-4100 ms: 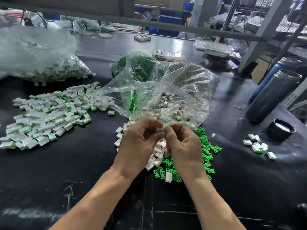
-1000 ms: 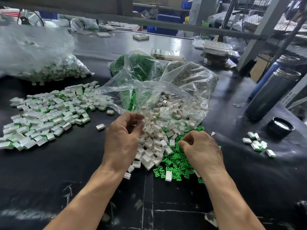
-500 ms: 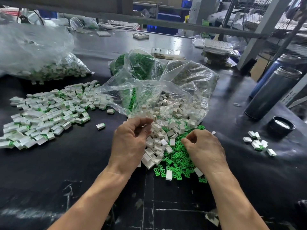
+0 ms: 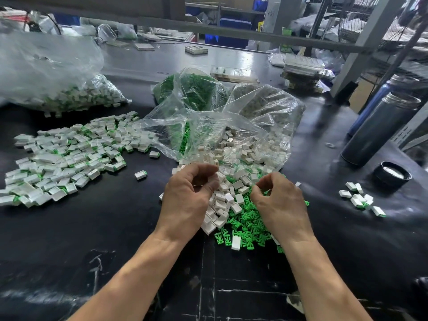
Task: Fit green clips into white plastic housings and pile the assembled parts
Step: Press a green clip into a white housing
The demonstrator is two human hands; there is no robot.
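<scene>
Far left on the black table [image 4: 97,228] there's a clear bag of assembled parts [image 4: 76,96], and in front of it a big spread-out pile of finished pieces [image 4: 69,156], white with green showing at the ends. One finished piece [image 4: 140,175] sits on its own between that pile and the hands.

The left hand [image 4: 187,200] is over the heap of white housings [image 4: 222,200], fingers curled in toward the thumb. Can't tell if it's actually got a housing pinched, the fingertips are turned away from the camera. Behind it is a torn-open clear bag [image 4: 231,126] with more housings spilling out, and a bag of green clips [image 4: 192,86] further back.

The right hand [image 4: 278,200] is over the loose green clips [image 4: 245,228], fingers curled with thumb and forefinger closed together. Something green shows near the tips, but I can't say it's holding one.

Further right, a small cluster of finished parts [image 4: 360,199], a black lid [image 4: 392,174] and two dark metal flasks [image 4: 379,128].
</scene>
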